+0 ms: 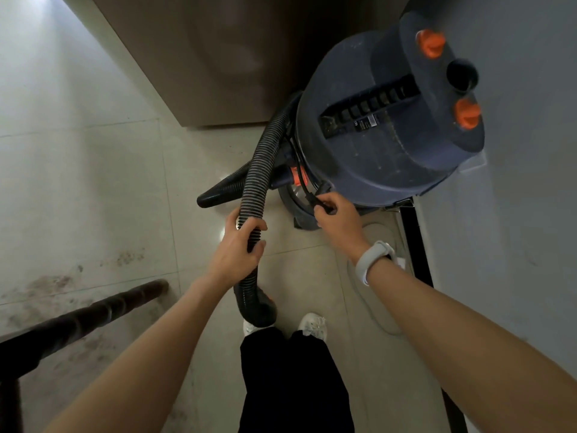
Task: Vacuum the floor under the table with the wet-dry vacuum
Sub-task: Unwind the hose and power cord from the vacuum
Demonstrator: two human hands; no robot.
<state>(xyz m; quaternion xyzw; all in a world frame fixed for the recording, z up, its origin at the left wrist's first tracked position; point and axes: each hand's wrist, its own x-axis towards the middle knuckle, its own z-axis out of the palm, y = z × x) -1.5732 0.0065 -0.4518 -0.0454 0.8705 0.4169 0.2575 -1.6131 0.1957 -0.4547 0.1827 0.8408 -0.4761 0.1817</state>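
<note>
The wet-dry vacuum stands on the tiled floor at upper right, close beside a grey wall and near a brown cabinet; its dark blue top carries two orange knobs and an open round port. The ribbed black hose runs from the drum's near side down toward the person's white shoes. The left hand is clenched around the hose partway along its length. The right hand, with a white watch band on the wrist, pinches a thin black cord just beside the drum's base. A dark rod lies at lower left over stained tiles
</note>
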